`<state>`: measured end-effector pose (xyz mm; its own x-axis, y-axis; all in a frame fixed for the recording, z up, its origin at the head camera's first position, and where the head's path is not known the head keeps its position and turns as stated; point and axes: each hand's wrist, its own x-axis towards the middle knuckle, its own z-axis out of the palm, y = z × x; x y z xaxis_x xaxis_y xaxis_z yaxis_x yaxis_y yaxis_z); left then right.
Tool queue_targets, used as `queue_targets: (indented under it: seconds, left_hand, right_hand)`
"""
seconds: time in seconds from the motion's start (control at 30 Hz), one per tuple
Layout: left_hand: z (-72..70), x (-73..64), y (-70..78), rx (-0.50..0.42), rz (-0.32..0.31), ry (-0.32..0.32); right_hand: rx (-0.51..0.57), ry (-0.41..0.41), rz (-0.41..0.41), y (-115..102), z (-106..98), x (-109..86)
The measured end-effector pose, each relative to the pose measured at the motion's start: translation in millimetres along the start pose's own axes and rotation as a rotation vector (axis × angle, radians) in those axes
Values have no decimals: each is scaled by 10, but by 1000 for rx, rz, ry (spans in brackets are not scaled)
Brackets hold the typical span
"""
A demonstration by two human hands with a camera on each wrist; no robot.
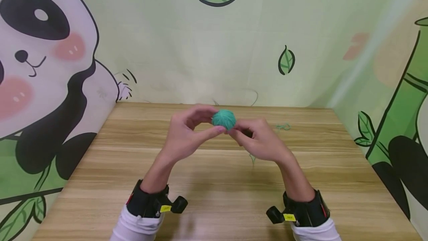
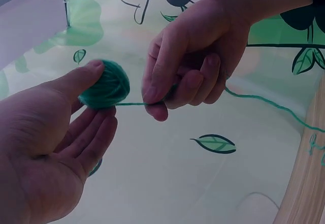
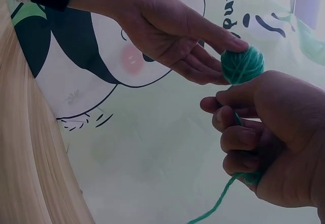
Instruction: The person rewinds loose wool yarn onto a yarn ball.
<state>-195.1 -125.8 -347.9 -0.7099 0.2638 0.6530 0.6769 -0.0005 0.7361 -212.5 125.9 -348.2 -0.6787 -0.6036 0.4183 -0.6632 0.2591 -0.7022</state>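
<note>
A small ball of teal yarn (image 1: 224, 119) is held above the table between the thumb and fingers of my left hand (image 1: 187, 133). Close beside it, my right hand (image 1: 259, 138) pinches the yarn strand (image 2: 133, 103) between thumb and forefinger. In the left wrist view that strand runs taut from the ball to the pinch. The other right fingers curl over the yarn, and the tail (image 3: 218, 203) leaves below them in the right wrist view. What lies inside the right palm is mostly hidden.
Loose teal yarn (image 1: 283, 126) lies on the wooden table (image 1: 214, 196) at the back right. A printed backdrop (image 1: 160, 47) with a panda and leaves rises behind and beside the table. Each wrist wears a black strap with a small camera (image 1: 178, 204).
</note>
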Motion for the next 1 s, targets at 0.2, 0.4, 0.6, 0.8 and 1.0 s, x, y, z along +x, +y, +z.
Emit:
queue_targets:
  seconds: [0.2, 0.4, 0.6, 0.8, 1.0]
  left_hand:
    - [-1, 15, -19, 22, 12, 31]
    - [-1, 17, -55, 86, 21, 44]
    - [0, 8, -75, 172, 18, 44]
    - [-1, 6, -87, 197, 19, 27]
    - [-3, 15, -110, 223, 31, -6]
  right_hand:
    - [-1, -48, -37, 12, 14, 8]
    - [0, -57, -52, -33, 15, -4]
    - [10, -41, -52, -92, 6, -23]
    - [68, 12, -37, -112, -15, -58]
    - [117, 74, -47, -125, -30, -91]
